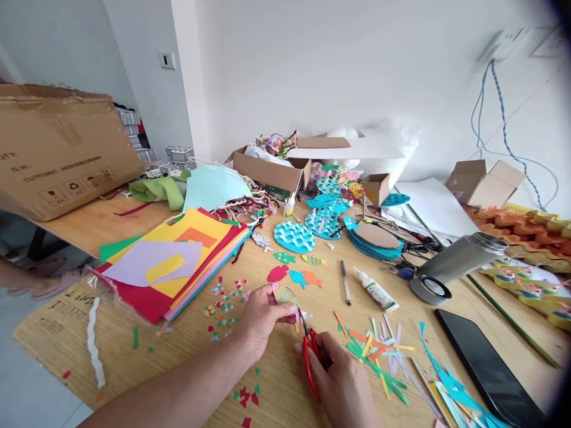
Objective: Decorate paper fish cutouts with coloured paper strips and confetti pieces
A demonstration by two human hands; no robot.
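My left hand (261,318) pinches a striped paper fish (285,294), yellow and grey-blue with a pink head. In my right hand (336,371) is a pair of red-handled scissors (308,351), fingers wrapped round the handles. The blades reach up to the fish's lower right edge, beside a small pink piece of paper. Beyond my hands lie several cut paper fish, among them a red one (277,273), an orange one (312,279) and a green one (284,257). Tiny paper dots and scraps (225,303) are scattered left of my left hand.
Paper strips (379,348) and a black phone (486,362) lie at the right. A glue bottle (375,289), a pen (345,283) and a steel flask (461,257) are farther back. Coloured sheets (154,267) are stacked at left, near a large carton (62,154). Someone's feet show at far left.
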